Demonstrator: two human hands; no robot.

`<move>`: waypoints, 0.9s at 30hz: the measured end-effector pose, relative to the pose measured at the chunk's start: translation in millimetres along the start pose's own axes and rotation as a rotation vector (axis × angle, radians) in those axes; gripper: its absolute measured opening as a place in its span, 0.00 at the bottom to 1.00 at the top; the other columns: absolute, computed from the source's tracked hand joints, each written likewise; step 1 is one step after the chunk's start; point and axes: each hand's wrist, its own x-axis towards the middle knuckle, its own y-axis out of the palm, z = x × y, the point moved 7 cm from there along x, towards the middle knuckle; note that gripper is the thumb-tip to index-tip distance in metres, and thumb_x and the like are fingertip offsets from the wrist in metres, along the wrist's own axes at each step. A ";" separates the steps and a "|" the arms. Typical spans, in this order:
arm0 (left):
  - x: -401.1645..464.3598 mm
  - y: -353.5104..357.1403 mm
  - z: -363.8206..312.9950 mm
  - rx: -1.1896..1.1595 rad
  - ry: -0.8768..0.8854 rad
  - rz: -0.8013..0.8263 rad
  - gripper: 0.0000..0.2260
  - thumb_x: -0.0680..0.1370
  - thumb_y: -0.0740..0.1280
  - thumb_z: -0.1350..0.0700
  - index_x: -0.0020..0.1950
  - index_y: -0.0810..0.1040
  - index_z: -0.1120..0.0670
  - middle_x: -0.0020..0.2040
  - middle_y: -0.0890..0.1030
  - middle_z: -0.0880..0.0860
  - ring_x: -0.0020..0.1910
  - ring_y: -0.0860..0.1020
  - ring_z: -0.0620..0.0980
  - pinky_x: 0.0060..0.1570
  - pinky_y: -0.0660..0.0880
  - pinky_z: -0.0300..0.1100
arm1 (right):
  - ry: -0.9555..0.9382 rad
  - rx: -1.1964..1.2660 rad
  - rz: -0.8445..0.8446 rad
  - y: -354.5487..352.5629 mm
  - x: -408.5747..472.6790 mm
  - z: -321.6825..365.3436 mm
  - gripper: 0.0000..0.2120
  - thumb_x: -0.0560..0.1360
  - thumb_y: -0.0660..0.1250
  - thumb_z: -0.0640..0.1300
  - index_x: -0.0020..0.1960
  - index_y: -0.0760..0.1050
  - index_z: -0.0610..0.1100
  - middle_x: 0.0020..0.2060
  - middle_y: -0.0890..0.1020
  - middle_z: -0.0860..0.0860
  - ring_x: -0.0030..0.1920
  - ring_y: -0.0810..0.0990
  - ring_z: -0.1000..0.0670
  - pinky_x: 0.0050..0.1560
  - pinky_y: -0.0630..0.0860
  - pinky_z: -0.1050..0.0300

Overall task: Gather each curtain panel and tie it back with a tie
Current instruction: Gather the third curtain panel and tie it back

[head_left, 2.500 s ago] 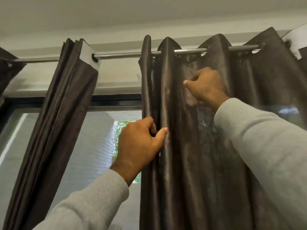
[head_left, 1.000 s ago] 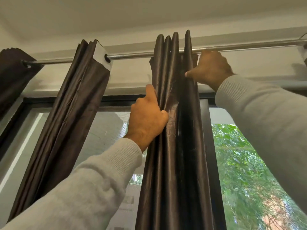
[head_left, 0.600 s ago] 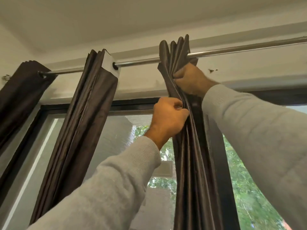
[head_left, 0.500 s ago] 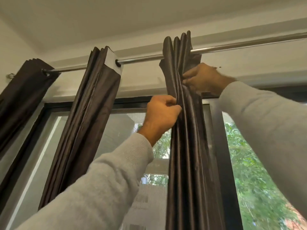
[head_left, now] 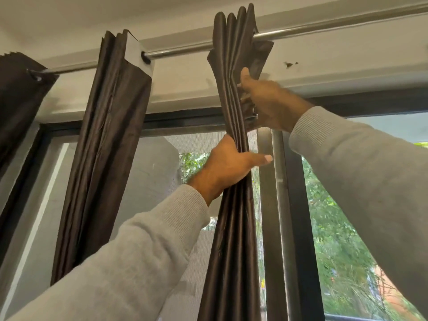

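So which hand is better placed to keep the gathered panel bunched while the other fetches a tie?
Probably the left hand: it grips around the gathered panel below the right hand, which only holds the top folds.

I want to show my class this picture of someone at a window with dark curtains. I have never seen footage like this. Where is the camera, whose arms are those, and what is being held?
The camera sits on the person's head, looking up, so the grey-sleeved arms are the wearer's own. There is no machine. A silver metal curtain rod carries dark brown satin panels. The left hand grips the gathered middle curtain panel, fingers hidden behind the folds. The right hand holds the same panel higher, near its top. Another bunched brown panel hangs to the left. No tie is visible.
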 end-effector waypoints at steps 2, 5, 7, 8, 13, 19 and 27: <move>-7.2 -5.3 8.5 0.068 -0.058 -0.065 0.25 0.72 0.82 0.48 0.63 0.77 0.52 0.56 0.82 0.52 0.52 0.84 0.52 0.47 0.83 0.49 | -0.002 0.014 -0.026 -1.4 -8.7 -8.0 0.24 0.86 0.57 0.61 0.62 0.81 0.43 0.49 0.85 0.44 0.48 0.86 0.43 0.47 0.87 0.43; -27.5 -5.3 17.9 0.186 -0.078 -0.083 0.15 0.73 0.77 0.55 0.56 0.79 0.56 0.51 0.84 0.56 0.47 0.85 0.56 0.45 0.86 0.54 | -0.028 0.011 0.009 5.5 -23.5 -28.4 0.10 0.85 0.63 0.38 0.61 0.81 0.41 0.51 0.87 0.41 0.46 0.88 0.45 0.47 0.87 0.44; -43.7 -0.4 24.4 0.257 -0.086 -0.070 0.11 0.75 0.75 0.57 0.54 0.78 0.57 0.49 0.82 0.56 0.46 0.84 0.56 0.40 0.83 0.49 | -0.015 0.043 0.011 12.0 -33.9 -46.0 0.13 0.82 0.65 0.31 0.64 0.80 0.40 0.51 0.87 0.40 0.46 0.88 0.44 0.48 0.87 0.43; -52.4 1.8 27.6 0.281 -0.090 -0.071 0.08 0.77 0.73 0.59 0.52 0.77 0.57 0.47 0.80 0.55 0.45 0.83 0.55 0.37 0.80 0.46 | -0.006 0.067 0.005 15.8 -39.5 -54.9 0.14 0.81 0.67 0.30 0.65 0.78 0.39 0.52 0.87 0.38 0.47 0.88 0.42 0.49 0.87 0.40; -82.7 8.2 47.6 0.335 -0.151 -0.077 0.11 0.79 0.71 0.61 0.44 0.70 0.51 0.43 0.75 0.50 0.40 0.77 0.49 0.31 0.71 0.42 | 0.095 0.171 0.015 32.1 -64.1 -101.2 0.28 0.77 0.71 0.28 0.73 0.68 0.44 0.45 0.87 0.41 0.46 0.89 0.41 0.44 0.87 0.46; -117.4 19.8 84.1 0.282 -0.235 0.018 0.06 0.79 0.71 0.61 0.55 0.78 0.56 0.46 0.80 0.52 0.44 0.82 0.54 0.38 0.80 0.43 | 0.132 0.203 0.029 45.7 -98.6 -143.7 0.35 0.75 0.74 0.30 0.75 0.64 0.50 0.50 0.87 0.40 0.45 0.87 0.44 0.33 0.80 0.56; -166.8 33.6 144.7 0.264 -0.233 0.156 0.06 0.78 0.73 0.59 0.54 0.82 0.58 0.45 0.84 0.55 0.43 0.85 0.55 0.45 0.87 0.54 | 0.265 0.224 0.122 84.2 -162.8 -193.8 0.34 0.70 0.78 0.34 0.71 0.70 0.50 0.44 0.84 0.44 0.40 0.82 0.45 0.35 0.76 0.52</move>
